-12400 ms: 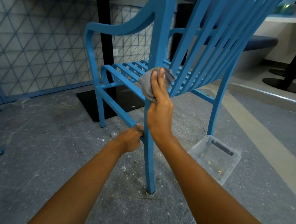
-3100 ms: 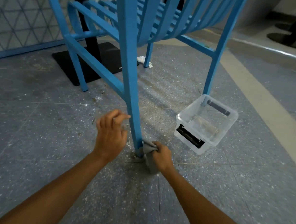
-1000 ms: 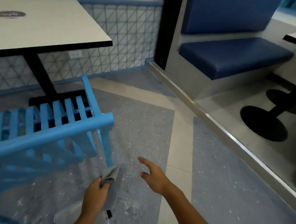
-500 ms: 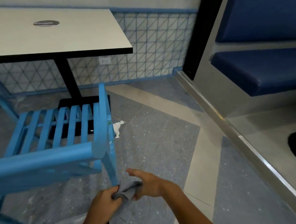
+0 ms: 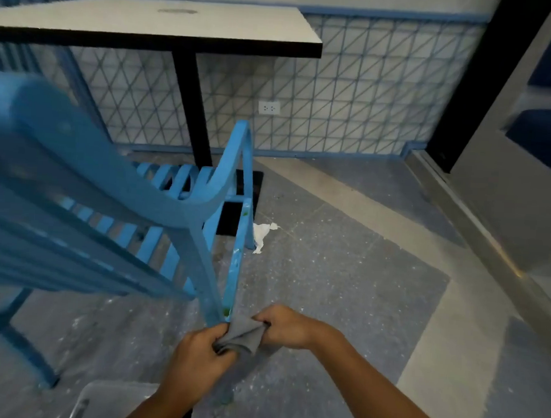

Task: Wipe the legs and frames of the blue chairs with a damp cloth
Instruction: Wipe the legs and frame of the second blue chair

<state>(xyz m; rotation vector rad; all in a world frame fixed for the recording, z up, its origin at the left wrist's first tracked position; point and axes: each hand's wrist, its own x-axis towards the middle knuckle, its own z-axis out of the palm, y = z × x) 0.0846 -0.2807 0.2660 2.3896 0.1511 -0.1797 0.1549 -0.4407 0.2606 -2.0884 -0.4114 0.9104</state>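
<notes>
white table – lattice wall – speckled grey floor

We saw open floor to the right of the chair; its frame blocked the left, a bin sat below it, and paper lay beyond.

- A single view, from the person's head, faces forward and steeply down at the floor.
- Both forearms enter from the near edge; the left hand and right hand sit low and centre, very close.
- The blue chair fills the left, near and blurred.
- The bench and tiled wall lie far, at top.
</notes>
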